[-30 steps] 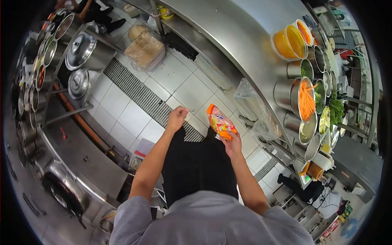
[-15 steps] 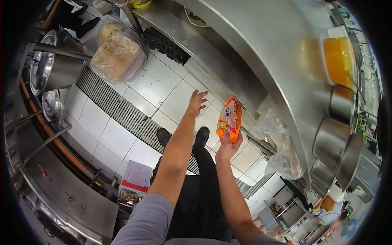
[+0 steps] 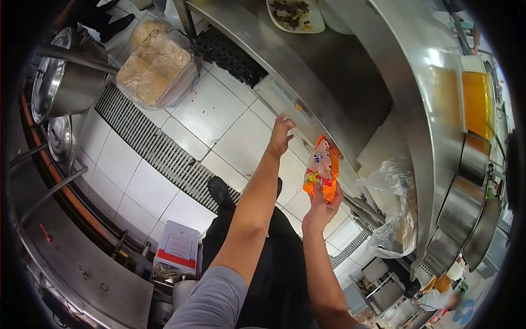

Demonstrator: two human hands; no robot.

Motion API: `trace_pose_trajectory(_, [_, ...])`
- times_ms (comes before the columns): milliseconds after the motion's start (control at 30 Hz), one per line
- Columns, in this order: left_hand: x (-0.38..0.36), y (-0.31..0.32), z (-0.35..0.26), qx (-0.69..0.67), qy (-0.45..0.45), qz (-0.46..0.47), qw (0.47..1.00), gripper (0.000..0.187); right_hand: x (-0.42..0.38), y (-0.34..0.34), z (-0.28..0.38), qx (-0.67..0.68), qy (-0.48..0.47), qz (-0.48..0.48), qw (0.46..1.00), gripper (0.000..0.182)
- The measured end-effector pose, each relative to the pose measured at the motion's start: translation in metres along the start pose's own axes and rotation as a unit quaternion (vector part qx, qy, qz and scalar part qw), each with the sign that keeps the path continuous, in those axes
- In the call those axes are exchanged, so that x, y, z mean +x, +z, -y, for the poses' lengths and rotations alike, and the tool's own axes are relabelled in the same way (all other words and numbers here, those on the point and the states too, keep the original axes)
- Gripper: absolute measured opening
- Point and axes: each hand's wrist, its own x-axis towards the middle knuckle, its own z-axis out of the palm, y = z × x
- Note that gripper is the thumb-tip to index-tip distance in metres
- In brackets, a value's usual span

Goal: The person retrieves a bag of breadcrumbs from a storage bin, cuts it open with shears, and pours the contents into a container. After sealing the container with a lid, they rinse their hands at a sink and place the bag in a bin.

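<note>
My right hand (image 3: 323, 209) grips the lower end of an orange plastic packet (image 3: 322, 169) with a pinkish printed label. The packet is held upright, close to the edge of a steel shelf. To its left, my left hand (image 3: 282, 135) is stretched toward a clear plastic container (image 3: 285, 98) under the counter edge. The fingers of that hand are apart and bent, with nothing seen in them; whether they touch the container I cannot tell.
Bagged bread-like items (image 3: 153, 71) stand on the tiled floor at upper left, near a floor grate (image 3: 148, 143). A plate with food scraps (image 3: 296, 15) lies on the steel shelf. Lidded pots (image 3: 76, 71) are at left; a plastic bag (image 3: 395, 211) hangs at right.
Both hands and the packet have shifted to the right in view. My left hand has moved nearer the counter edge. More of the shelf and its plate now shows.
</note>
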Motion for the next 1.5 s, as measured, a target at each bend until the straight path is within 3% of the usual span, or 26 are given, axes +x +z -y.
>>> trace_pose_trajectory(100, [0.004,-0.017,0.011,0.011,0.012,0.032,0.999,0.078,-0.005,0.009,-0.011,-0.12,-0.081,0.015,0.989,0.051])
trace_pose_trajectory(200, [0.012,-0.043,0.032,0.068,0.045,0.049,0.995,0.07,-0.003,0.017,-0.006,-0.216,-0.104,0.013,0.971,0.05])
trace_pose_trajectory(333, [-0.036,-0.057,0.043,0.078,0.024,0.016,0.997,0.054,0.013,0.011,-0.003,-0.159,-0.068,0.021,0.985,0.05])
trace_pose_trajectory(400, [-0.072,-0.062,0.048,-0.045,0.047,-0.008,0.998,0.064,0.015,0.007,-0.003,-0.16,-0.058,0.022,0.985,0.05])
trace_pose_trajectory(500, [-0.105,-0.08,0.05,0.038,-0.019,-0.059,0.997,0.074,0.02,-0.003,-0.009,-0.165,-0.055,0.026,0.984,0.05])
trace_pose_trajectory(733, [-0.143,-0.106,0.063,-0.021,0.0,-0.054,0.998,0.091,0.025,-0.013,-0.007,-0.139,-0.036,0.051,0.988,0.049])
trace_pose_trajectory(933, [-0.153,-0.117,0.096,0.079,0.02,-0.119,0.99,0.079,0.031,-0.011,-0.013,-0.148,-0.033,0.053,0.987,0.049])
trace_pose_trajectory(1000, [-0.164,-0.121,0.112,0.095,0.08,-0.108,0.986,0.078,0.033,-0.003,-0.014,-0.153,-0.044,0.054,0.986,0.049])
trace_pose_trajectory(1167, [-0.178,-0.09,0.157,0.046,0.075,-0.121,0.989,0.066,0.031,0.007,-0.004,-0.139,0.011,-0.027,0.99,0.053])
trace_pose_trajectory(1233, [-0.167,-0.097,0.175,0.043,0.077,-0.129,0.988,0.062,0.035,0.004,-0.005,-0.123,0.011,-0.011,0.992,0.053])
trace_pose_trajectory(1300, [-0.153,-0.121,0.176,0.081,0.086,-0.083,0.99,0.057,0.029,-0.007,-0.002,-0.113,0.02,0.004,0.993,0.053])
trace_pose_trajectory(1367, [-0.153,-0.108,0.129,0.017,0.104,-0.102,0.989,0.057,0.03,-0.002,0.004,-0.125,0.034,0.027,0.991,0.053])
trace_pose_trajectory(1500, [-0.139,-0.125,0.087,0.122,0.098,-0.083,0.984,0.057,0.032,-0.006,-0.004,-0.104,0.032,0.052,0.993,0.053])
